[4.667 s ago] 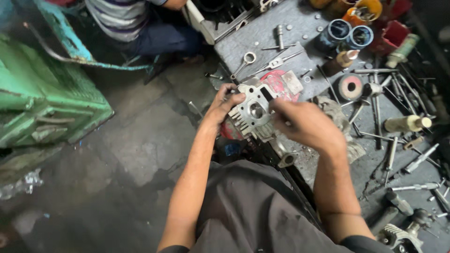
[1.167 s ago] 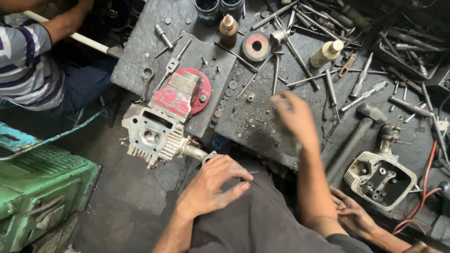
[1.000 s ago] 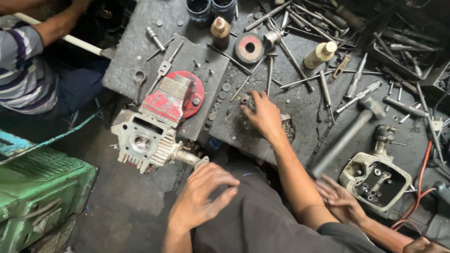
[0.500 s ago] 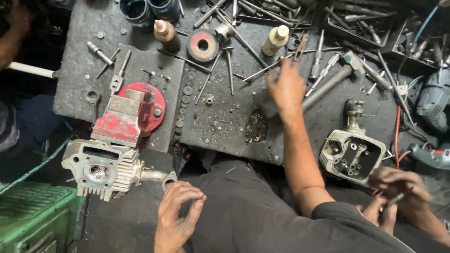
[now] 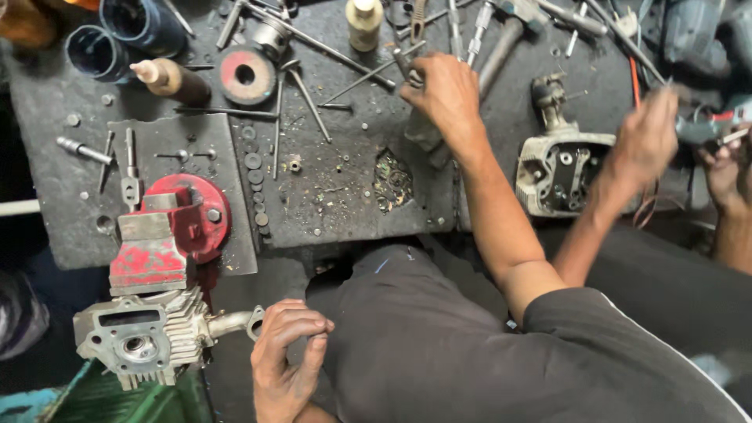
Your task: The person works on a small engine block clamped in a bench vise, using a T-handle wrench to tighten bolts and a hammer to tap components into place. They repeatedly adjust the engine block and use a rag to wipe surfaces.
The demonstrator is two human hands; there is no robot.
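Item: finned cylinder head (image 5: 145,341), clamped in red vise (image 5: 168,235) at worktop (image 5: 345,196) near-left corner. Cast metal, judged heavy, rigid, sharp-finned (take by body). Left hand (image 5: 286,356) half-curled, holding nothing, beside its pipe; right hand (image 5: 446,98) among far-edge tools, grip unclear.

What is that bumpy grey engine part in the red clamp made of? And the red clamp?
The finned engine part looks like cast metal, probably aluminium: dull pale grey, thin ribs, a grainy unpainted surface. The red vise seems to be painted iron or steel: its red coat is chipped, with grey metal showing through on the jaws. The left hand rests beside the engine part.
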